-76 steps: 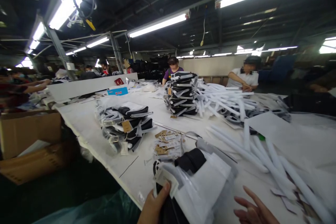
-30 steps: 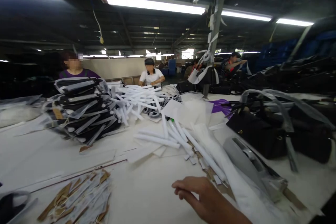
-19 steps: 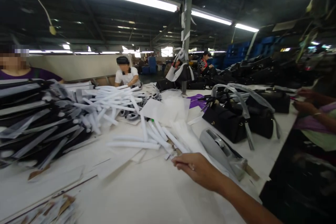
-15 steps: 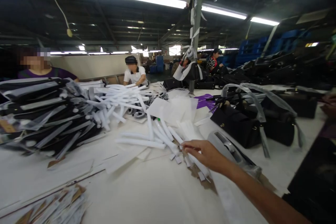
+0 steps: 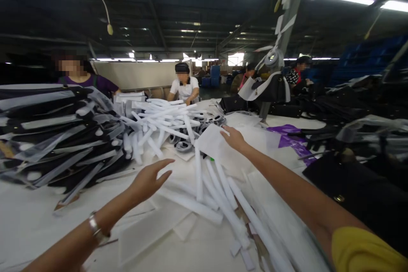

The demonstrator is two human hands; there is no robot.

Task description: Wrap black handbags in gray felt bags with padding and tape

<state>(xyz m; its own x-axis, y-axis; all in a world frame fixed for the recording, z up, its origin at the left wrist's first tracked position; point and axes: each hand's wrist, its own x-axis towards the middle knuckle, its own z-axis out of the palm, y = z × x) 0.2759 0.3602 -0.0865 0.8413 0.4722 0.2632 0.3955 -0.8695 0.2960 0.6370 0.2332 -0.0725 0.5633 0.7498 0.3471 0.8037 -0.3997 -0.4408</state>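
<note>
My right hand (image 5: pixel 235 139) reaches over the table to a pile of thin white sheets. Its thumb and fingertips close at the edge of the top white sheet (image 5: pixel 208 141). My left hand (image 5: pixel 152 179) hovers above the table at centre left, thumb apart from the fingers, with nothing in it; a silvery band circles that wrist. Between and below the hands lie several white foam-like tubes (image 5: pixel 191 206), some running towards the front edge. A flat white sheet (image 5: pixel 149 231) rests under the left forearm.
Black bags with clear wrapping (image 5: pixel 63 136) are stacked high at the left. A heap of white tubes (image 5: pixel 165 117) lies at the back. Purple plastic (image 5: pixel 291 138) and a black bag (image 5: pixel 347 178) are on the right. A pole (image 5: pixel 291 25) rises behind; co-workers sit beyond the table.
My right hand has moved forward from the tubes near the front to the white sheets. My left hand has come into view. The camera has turned left.
</note>
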